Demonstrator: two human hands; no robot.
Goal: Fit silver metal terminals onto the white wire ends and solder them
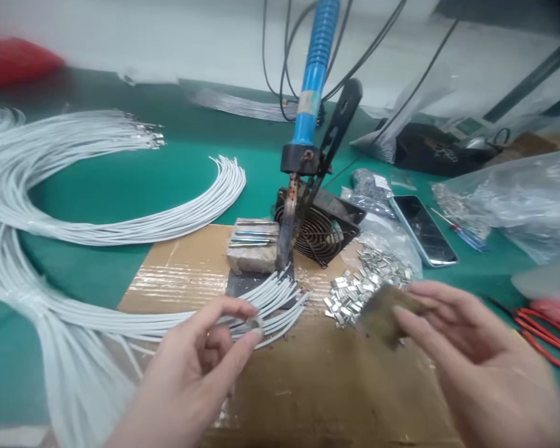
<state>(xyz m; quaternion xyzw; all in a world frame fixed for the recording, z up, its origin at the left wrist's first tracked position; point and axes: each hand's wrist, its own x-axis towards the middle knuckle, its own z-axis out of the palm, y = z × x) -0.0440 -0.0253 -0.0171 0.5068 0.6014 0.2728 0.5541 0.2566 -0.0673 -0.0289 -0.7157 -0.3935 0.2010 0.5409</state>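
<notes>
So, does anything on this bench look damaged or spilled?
The metal shaft under the blue handle looks rust-brown and dark, perhaps heat-worn. Small metal pieces lie in a loose heap near the right hand, possibly spilled.

No text can be read with certainty. The black bag [420, 151] at the rear right carries pale lettering, too blurred to decipher. The white label [381, 182] on the dark packet [366, 185] is likewise illegible.
</notes>
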